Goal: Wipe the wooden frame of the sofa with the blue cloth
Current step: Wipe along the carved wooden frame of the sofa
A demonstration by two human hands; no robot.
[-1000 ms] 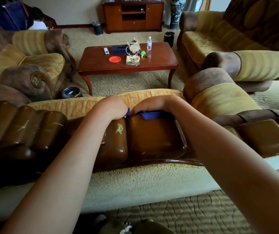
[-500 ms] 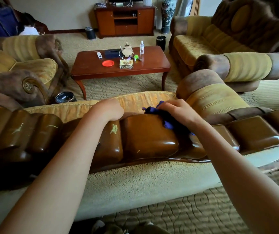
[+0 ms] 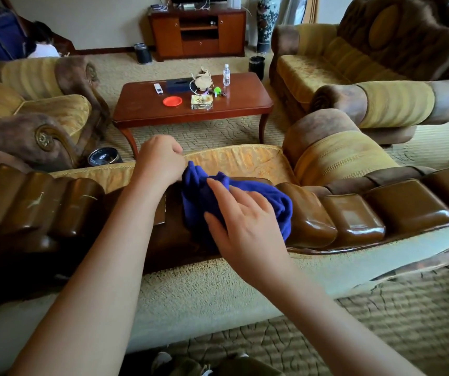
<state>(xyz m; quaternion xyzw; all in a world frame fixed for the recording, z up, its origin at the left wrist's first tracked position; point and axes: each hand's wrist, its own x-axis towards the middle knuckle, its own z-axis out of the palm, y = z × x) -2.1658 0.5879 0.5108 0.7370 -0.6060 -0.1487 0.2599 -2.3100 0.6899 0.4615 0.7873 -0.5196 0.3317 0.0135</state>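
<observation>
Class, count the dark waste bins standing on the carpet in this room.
3: one by the cabinet, one beyond the coffee table's far right corner, one left of the table. Others may be hidden.

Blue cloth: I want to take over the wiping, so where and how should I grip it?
Probably take the blue cloth at its bunched right end, reaching down from above; that fold lies exposed on the wooden frame, beside the right hand.

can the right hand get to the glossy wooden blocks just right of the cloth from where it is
Probably yes: the right hand lies flat on the blue cloth, and the wooden blocks sit right beside it with nothing between.
</observation>
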